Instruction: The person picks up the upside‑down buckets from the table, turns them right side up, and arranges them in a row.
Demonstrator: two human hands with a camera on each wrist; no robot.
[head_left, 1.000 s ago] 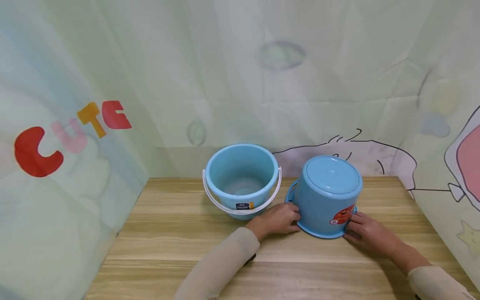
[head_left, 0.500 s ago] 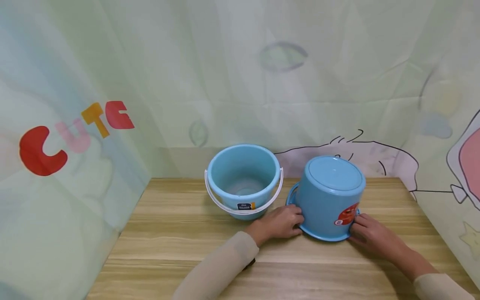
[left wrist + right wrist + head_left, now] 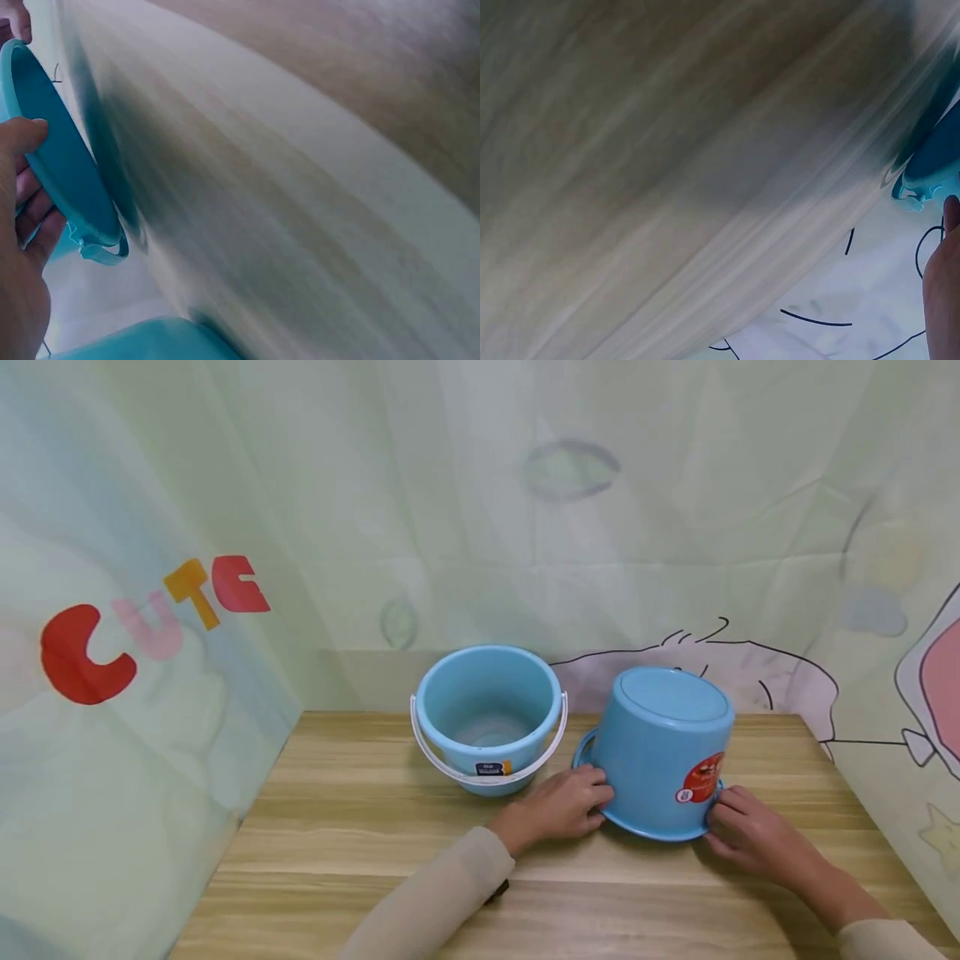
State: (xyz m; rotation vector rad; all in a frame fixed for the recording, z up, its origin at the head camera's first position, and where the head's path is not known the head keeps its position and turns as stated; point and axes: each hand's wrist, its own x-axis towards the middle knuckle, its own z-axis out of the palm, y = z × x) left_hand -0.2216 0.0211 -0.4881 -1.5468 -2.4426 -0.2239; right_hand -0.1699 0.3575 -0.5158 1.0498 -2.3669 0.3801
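Observation:
A blue bucket point(image 3: 652, 768) with a round red label is upside down, its base up and its rim toward the table. My left hand point(image 3: 567, 800) grips the rim at its left. In the left wrist view the thumb point(image 3: 30, 135) lies over the rim's inner edge and the fingers are against the outer wall. My right hand point(image 3: 757, 831) holds the rim at the right, beside the label; the right wrist view catches only part of it. The near rim is tilted off the table, and the inside shows in the left wrist view.
Left of it stands a second, lighter blue bucket point(image 3: 487, 693), upright and open at the top, its white handle point(image 3: 495, 781) hanging at the front. My left forearm passes before it. The wooden table point(image 3: 360, 852) ends at printed fabric walls point(image 3: 480, 510) behind and at both sides.
The upturned bucket's base has tipped back a little, so less of it shows, and its red label has turned slightly to the right. Both hands keep their grip; the upright bucket stays put.

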